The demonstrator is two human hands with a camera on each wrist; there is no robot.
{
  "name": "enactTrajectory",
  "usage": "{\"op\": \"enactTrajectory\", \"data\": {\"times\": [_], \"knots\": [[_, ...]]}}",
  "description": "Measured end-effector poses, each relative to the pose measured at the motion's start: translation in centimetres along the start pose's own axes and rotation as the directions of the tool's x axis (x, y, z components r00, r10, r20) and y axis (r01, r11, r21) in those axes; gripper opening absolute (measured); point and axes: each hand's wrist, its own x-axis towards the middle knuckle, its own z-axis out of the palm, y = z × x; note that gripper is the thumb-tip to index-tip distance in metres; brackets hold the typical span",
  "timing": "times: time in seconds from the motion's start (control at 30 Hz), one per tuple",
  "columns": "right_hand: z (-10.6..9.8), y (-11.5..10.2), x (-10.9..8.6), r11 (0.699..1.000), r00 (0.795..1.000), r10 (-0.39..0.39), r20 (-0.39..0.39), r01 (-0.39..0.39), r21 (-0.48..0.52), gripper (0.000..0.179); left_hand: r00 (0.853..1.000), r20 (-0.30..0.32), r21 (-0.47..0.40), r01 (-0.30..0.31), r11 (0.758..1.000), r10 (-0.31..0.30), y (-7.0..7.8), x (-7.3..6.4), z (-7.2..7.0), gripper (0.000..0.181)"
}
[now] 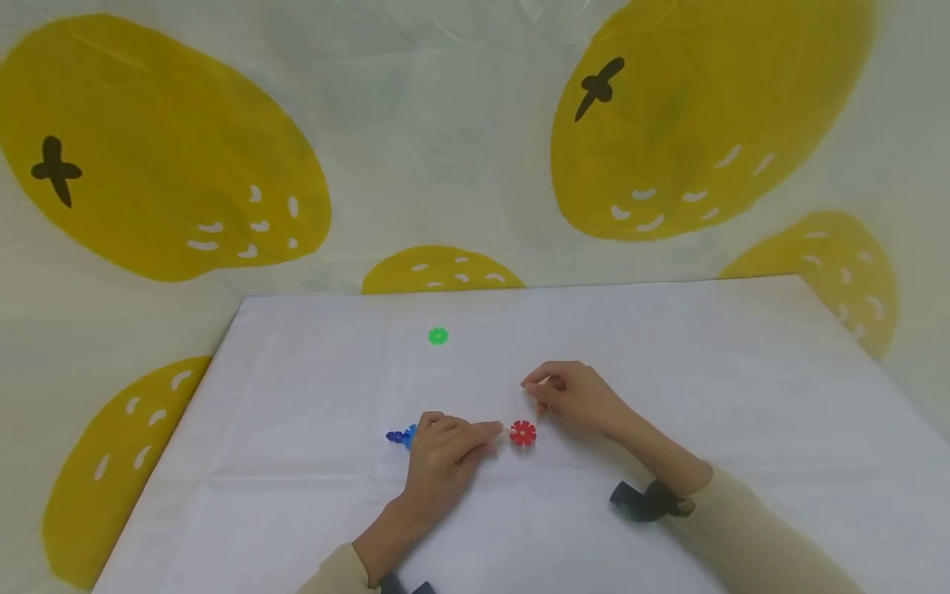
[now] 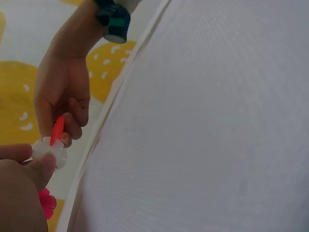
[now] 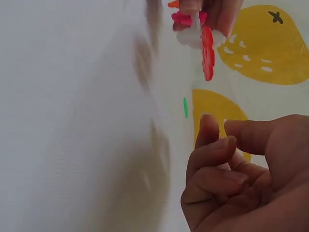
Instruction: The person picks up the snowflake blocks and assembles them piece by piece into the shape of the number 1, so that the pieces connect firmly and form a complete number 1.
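Observation:
My left hand (image 1: 445, 450) pinches a white notched disc (image 2: 53, 153) between thumb and fingers. Slotted edgewise into that one is a red notched disc (image 1: 523, 433), just past the fingertips. A pink disc (image 2: 47, 203) shows under the hand in the left wrist view. Blue discs (image 1: 409, 436) stick out on the hand's other side, and an orange bit (image 3: 173, 4) peeks out in the right wrist view; the hand hides how these join. My right hand (image 1: 579, 396) hovers right of the red disc, fingers loosely bent, thumb and forefinger apart, holding nothing.
A lone green notched disc (image 1: 438, 336) lies farther back on the white-covered table (image 1: 312, 379). Behind the table's back edge hangs a pale cloth (image 1: 445, 165) printed with yellow fruit shapes. Dark bands (image 1: 646, 501) are strapped round both wrists.

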Motion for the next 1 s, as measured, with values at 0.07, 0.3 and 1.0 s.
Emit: {"op": "enactTrajectory", "data": {"times": [0.07,0.3,1.0], "knots": [[-0.3,-0.7,0.9,1.0,1.0,0.009,0.022,-0.009,0.0,0.019,1.0,0.0,0.004,-0.003,1.0,0.003,0.1,0.1,0.0,0.034],[-0.5,-3.1,4.8,0.997,0.996,-0.073,0.049,0.072,0.021,0.022,0.999,0.024,0.002,0.026,1.0,-0.026,0.2,0.2,-0.3,0.035],[2.4,-5.2,10.5,0.963,0.974,-0.157,0.163,0.187,-0.195,0.035,0.998,0.054,0.004,0.042,0.999,-0.043,0.4,0.5,0.0,0.031]]}}
